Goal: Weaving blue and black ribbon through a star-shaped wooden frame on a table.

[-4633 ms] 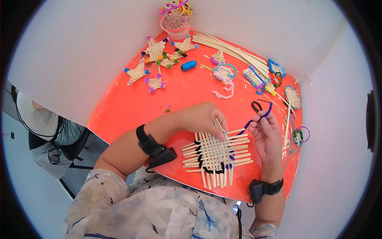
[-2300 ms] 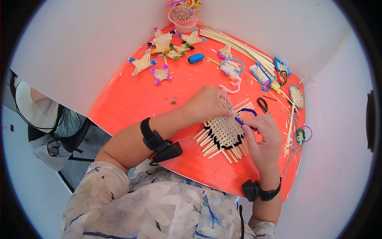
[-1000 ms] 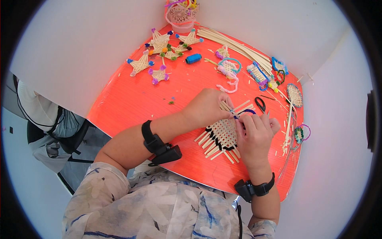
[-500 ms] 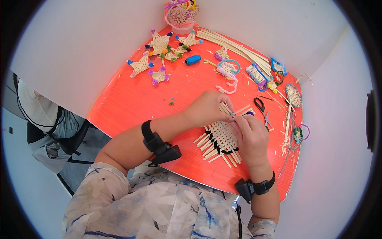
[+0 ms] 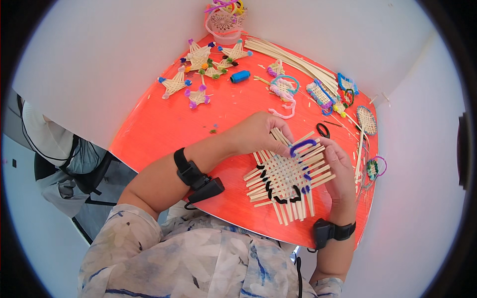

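Note:
A woven mat of pale flat strips point(image 5: 285, 174), its loose strip ends sticking out all round, is between my hands over the near right of the table. A black pipe cleaner point(image 5: 269, 187) runs along its left and near edges. A dark purple pipe cleaner point(image 5: 304, 142) loops over the far right strips and winds down the right side. My left hand point(image 5: 266, 134) pinches the mat's far edge between thumb and fingers, beside the purple loop. Curled round the strip ends at the right edge is my right hand point(image 5: 341, 166); some of its fingertips are hidden behind the mat.
Beyond the mat lie black-handled scissors point(image 5: 323, 130), partly covered by my right hand. Star-shaped woven pieces point(image 5: 174, 83), a blue spool point(image 5: 240, 76), a strip bundle point(image 5: 293, 59) and a pink basket point(image 5: 226, 25) stand farther back. White panels point(image 5: 124, 44) border the red table point(image 5: 164, 129).
My right hand has moved from the far edge near my left hand out to the mat's right side. The mat has turned and shows more of its right part and the purple pipe cleaner.

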### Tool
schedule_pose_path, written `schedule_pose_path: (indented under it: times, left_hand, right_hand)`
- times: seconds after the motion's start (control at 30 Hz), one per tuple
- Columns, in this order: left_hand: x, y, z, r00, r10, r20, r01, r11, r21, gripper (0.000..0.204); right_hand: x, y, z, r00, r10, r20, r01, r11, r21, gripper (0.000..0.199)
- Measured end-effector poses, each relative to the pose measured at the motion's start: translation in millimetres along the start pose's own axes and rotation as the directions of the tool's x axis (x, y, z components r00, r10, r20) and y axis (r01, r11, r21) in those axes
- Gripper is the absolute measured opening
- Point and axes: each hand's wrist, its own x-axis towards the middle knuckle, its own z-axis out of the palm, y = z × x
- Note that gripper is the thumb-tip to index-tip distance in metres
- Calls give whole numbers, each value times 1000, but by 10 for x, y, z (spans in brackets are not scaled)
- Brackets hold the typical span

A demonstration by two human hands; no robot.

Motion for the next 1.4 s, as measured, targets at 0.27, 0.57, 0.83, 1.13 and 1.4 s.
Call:
schedule_pose_path:
  times: [0.27,0.57,0.83,1.13,1.4]
  left_hand:
    - [6,5,14,999,-13,33,13,1000,-4,16]
    - [-16,34,50,994,-65,86,68,997,-32,19]
    - [-79,116,110,982,-85,166,107,986,-126,19]
    - [-51,92,116,989,-75,127,81,996,-48,18]
    - [-45,13,31,999,-52,13,51,998,46,19]
  right_hand:
    - [-38,14,89,968,105,227,-75,987,-139,25]
    - [-49,62,199,988,83,131,-69,992,-108,9]
    - [130,413,-64,969,39,-243,-127,925,-358,7]
    - [106,203,-8,858,-507,-85,187,461,-868,20]
    - [-65,83,234,956,-125,266,221,901,-373,30]
